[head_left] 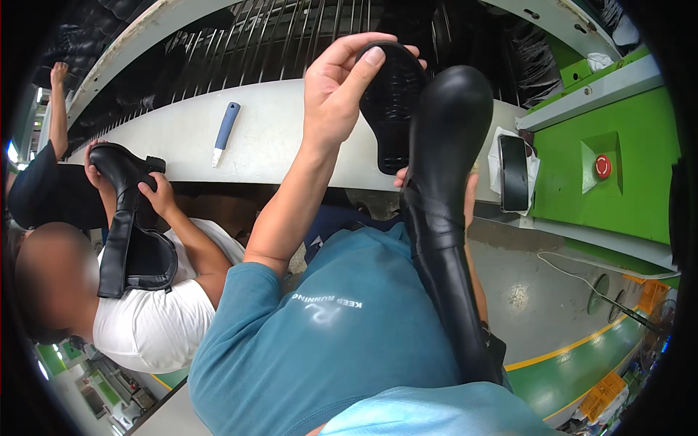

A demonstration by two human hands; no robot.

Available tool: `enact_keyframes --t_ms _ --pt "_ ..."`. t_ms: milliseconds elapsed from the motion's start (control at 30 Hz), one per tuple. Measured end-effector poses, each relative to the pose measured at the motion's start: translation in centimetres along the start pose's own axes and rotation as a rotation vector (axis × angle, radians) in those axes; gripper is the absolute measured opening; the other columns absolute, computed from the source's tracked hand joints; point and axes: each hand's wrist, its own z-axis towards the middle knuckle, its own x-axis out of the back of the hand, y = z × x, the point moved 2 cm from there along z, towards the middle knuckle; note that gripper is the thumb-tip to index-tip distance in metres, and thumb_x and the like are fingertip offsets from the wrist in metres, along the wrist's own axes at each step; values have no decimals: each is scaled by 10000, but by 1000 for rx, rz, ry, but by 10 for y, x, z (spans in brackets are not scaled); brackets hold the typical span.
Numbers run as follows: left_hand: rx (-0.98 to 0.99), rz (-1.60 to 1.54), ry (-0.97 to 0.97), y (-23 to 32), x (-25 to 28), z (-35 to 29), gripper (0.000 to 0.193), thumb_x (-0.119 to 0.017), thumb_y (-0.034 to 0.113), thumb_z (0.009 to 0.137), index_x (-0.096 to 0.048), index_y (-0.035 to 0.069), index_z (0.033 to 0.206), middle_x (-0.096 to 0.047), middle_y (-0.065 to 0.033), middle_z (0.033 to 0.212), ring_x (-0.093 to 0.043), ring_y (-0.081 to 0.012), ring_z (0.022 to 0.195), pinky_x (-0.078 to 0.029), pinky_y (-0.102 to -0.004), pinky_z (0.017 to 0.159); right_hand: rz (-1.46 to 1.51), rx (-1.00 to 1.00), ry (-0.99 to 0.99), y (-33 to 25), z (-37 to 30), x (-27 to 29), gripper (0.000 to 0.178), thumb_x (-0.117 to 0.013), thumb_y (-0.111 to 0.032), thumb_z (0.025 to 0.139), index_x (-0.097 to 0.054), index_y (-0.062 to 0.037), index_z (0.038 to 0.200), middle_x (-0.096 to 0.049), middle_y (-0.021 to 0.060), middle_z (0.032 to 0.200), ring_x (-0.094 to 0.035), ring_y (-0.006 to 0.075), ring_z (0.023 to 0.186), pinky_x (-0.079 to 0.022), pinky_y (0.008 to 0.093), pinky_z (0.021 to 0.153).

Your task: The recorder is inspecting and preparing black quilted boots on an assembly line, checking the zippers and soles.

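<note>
My left hand (336,91) grips a black shoe sole (392,109) near its toe end, thumb on the near face and fingers behind. That face shows a ribbed pattern. Beside it stands a tall black boot (445,167), toe pointing away from me and shaft running down along my torso. My right hand (471,190) is wrapped round the boot at the ankle, mostly hidden behind it. Some of its fingertips show by the sole's heel end. Sole and boot overlap in view; whether they touch, I cannot tell.
A blue-handled tool (227,127) lies on the white bench ledge (276,160). Metal conveyor rods (291,43) run behind it. On the right are a phone (514,173) and a green machine panel with a red button (602,166). A co-worker at left holds another black boot (120,171).
</note>
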Motion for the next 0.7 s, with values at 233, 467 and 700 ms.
enact_keyframes --t_ms 233,467,700 --pt "36 146 -23 10 -11 -17 281 -658 116 1126 -719 -36 1354 -814 -150 1182 -779 -167 1088 -615 -292 964 -258 -65 -72 18 -3 15 1107 -148 -842 1074 -497 101 1539 -695 329 1269 -719 377 1121 -572 447 1005" --pt "50 89 -49 17 -15 -26 343 -655 116 1095 -685 -49 1395 -800 -187 1231 -770 -196 1132 -609 -321 1002 -405 -47 -36 21 -2 2 1093 -168 -838 1074 -501 97 1533 -698 322 1265 -723 368 1114 -578 439 991" --pt "-35 163 -92 23 -16 -33 594 -830 168 930 -631 -53 1445 -776 -213 1304 -760 -252 1186 -598 -393 1075 -467 -36 -20 23 -6 -7 1079 -189 -835 1075 -505 92 1527 -700 314 1261 -727 360 1107 -585 431 978"
